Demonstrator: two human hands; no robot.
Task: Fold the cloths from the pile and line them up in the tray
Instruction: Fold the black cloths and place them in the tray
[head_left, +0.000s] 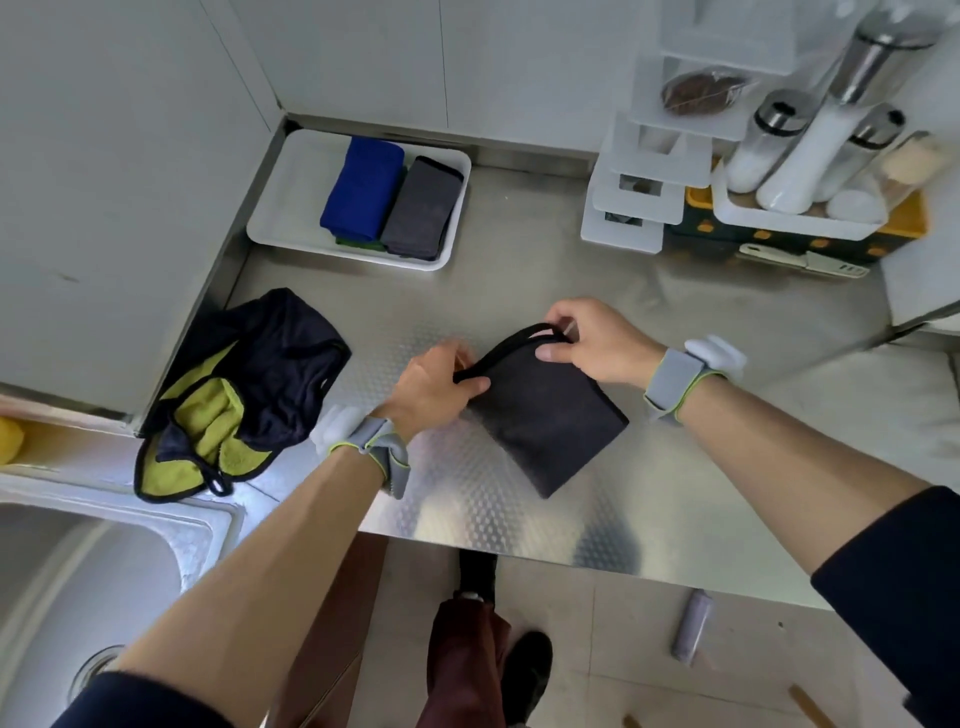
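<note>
"Head view: what is being worked?"

"A dark grey cloth (550, 415), folded into a small rectangle. It lies on the steel counter (675, 457) near the front edge, turned at an angle. Its black-trimmed far edge is raised slightly off the metal."

"And the hands?"

"Both are on that raised edge. The left hand (431, 389) pinches its left end between thumb and curled fingers. The right hand (592, 343) pinches the right end, thumb on top. How many layers sit between the fingers I can't tell; the trim blurs there. Each wrist wears a grey band (670, 384) with a green border."

"Where is the pile?"

"Left of the left hand, against the wall: a rumpled pile (249, 384) of navy and yellow-green cloths, hanging partly over the sink's rim."

"And the tray?"

"The white tray (291, 208) sits in the far left corner of the counter, well apart from the hands. A folded blue cloth (363, 189) and a folded grey cloth (423, 210) lie side by side in its right part, touching. A strip of green cloth (353, 241) shows under the blue one. The tray's left part is bare."

"Anything else?"

"A steel sink (78, 571) at lower left, and at far right a white rack (800, 218) holding shakers."
</note>
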